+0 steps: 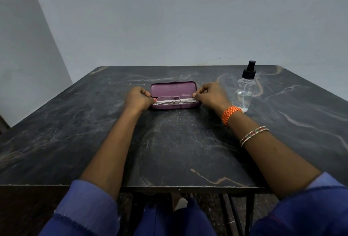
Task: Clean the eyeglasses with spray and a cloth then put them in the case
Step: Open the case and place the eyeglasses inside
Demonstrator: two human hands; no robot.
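A purple eyeglass case lies open on the dark marble table, its lid standing up at the back. Thin metal-framed eyeglasses rest in the case's tray on a pale cloth. My left hand pinches the left end of the eyeglasses at the case's left edge. My right hand pinches the right end at the case's right edge. A clear spray bottle with a black nozzle stands upright just right of my right hand.
The table's near edge runs across below my forearms. A plain grey wall stands behind the table. My right wrist wears an orange band and thin bangles.
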